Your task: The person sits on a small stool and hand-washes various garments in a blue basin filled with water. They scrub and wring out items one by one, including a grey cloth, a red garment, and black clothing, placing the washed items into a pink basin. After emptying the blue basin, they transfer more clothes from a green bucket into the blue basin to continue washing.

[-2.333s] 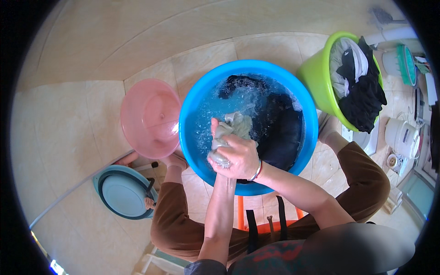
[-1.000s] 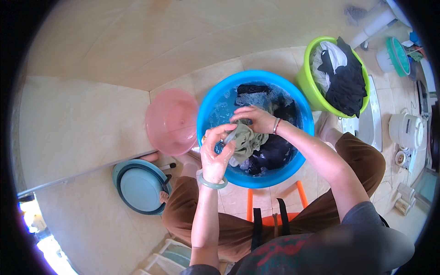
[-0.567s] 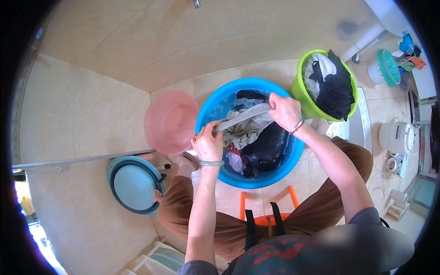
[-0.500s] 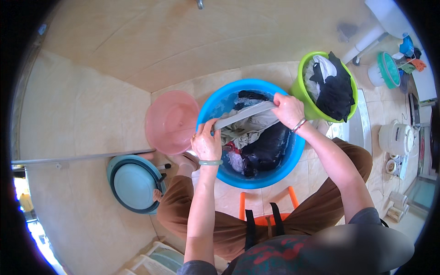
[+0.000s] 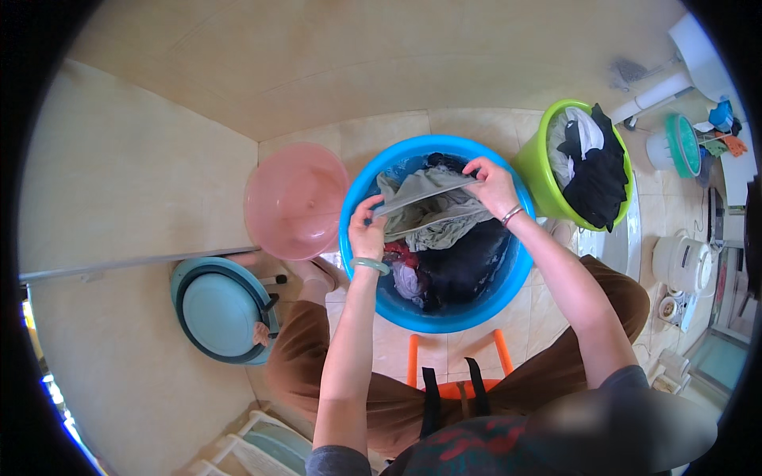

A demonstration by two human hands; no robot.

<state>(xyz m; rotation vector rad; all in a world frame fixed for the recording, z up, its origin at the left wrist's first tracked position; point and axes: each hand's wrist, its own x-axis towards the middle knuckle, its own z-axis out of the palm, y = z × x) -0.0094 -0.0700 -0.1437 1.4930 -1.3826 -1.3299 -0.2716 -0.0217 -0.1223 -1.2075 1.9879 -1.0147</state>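
From far off, I have the left hand (image 5: 367, 235) and right hand (image 5: 495, 192) pinching the cloth (image 5: 425, 189); it could drop into the tub (image 5: 444, 324) if either grip slips.

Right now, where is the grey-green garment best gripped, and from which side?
Likely its pale band, pinched at both ends from above: the left hand and right hand hold it straight, while the rest bunches over the blue tub.

Forearms (image 5: 351, 333) extended, left fingers (image 5: 365, 208) curled, right fingers (image 5: 481, 164) pinched
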